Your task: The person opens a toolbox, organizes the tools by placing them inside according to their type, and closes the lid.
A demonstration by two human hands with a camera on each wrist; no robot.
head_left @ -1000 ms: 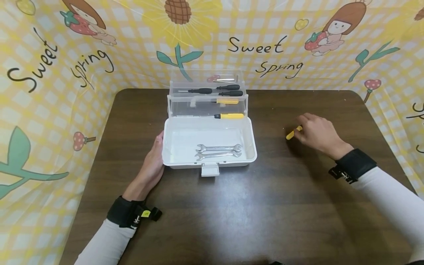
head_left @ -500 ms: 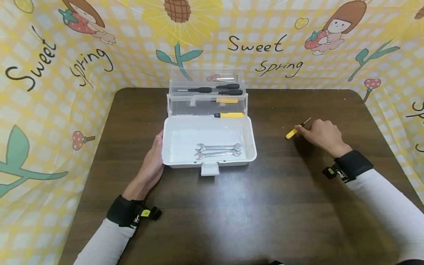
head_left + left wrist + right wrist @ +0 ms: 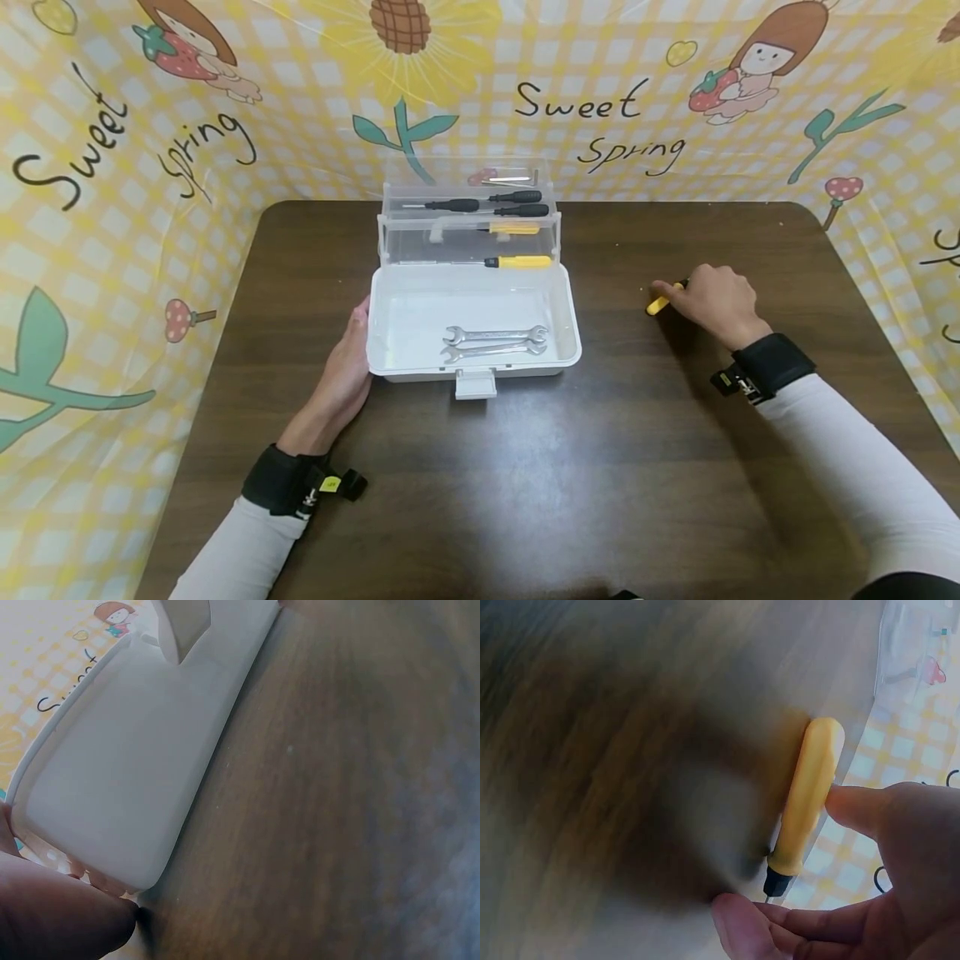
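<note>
In the head view a white toolbox (image 3: 390,367) stands open on the brown table. My left hand (image 3: 341,367) lies along its left side, touching the wall; in the left wrist view the thumb (image 3: 67,915) is at the box's corner. Two silver wrenches (image 3: 495,343) lie inside the box. To the right, a screwdriver with a yellow handle (image 3: 658,303) and black collar (image 3: 778,883) lies on the table. My right hand (image 3: 720,304) is over its shaft. The thumb touches the handle in the right wrist view; the other fingertips are apart from the handle, near the shaft.
Clear raised trays (image 3: 468,242) at the box's back hold black-handled screwdrivers (image 3: 453,205) and yellow-handled ones (image 3: 525,262). A white latch (image 3: 476,383) sticks out in front. Yellow checked cloth (image 3: 465,50) hangs around the table's back and sides.
My right hand has shifted slightly left, its fingers drawing back and its thumb reaching farther over the handle. The screwdriver stays in place. The left hand and toolbox have not moved.
</note>
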